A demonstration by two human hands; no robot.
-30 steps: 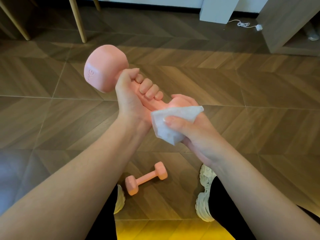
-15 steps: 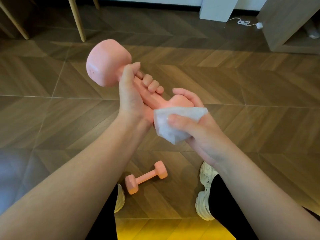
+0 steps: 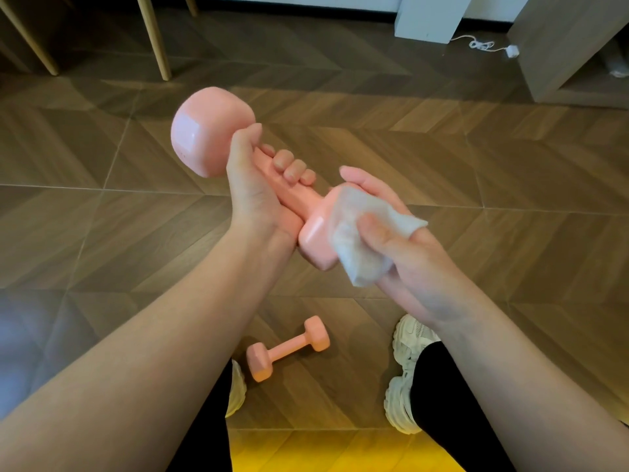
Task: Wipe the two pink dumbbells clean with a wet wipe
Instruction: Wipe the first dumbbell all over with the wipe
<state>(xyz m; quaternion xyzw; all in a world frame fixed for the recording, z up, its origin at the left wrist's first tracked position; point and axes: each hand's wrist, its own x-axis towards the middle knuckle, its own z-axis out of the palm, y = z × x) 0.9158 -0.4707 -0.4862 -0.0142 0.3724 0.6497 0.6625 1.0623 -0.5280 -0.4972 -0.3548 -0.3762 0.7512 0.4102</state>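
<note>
**Pink dumbbell gripped at the handle, near head wrapped in a wipe**

The handle of the raised dumbbell (image 3: 289,195) is enclosed by the left hand (image 3: 253,189): the fingers (image 3: 294,168) are curled tightly round the shaft, and the thumb is laid up along it toward the far head. The dumbbell is held tilted, its far head up and to the left, its near head lower and toward the right. That near head is cupped by the right hand (image 3: 401,240), whose fingers are bent loosely round it from behind, while a white wet wipe (image 3: 357,240) is pressed against the head by the thumb. Both forearms are extended forward and meet in mid-air above the wooden floor (image 3: 510,199). The second dumbbell (image 3: 287,349) is left lying on the floor below, between two white shoes (image 3: 405,373), untouched by either hand.
</note>
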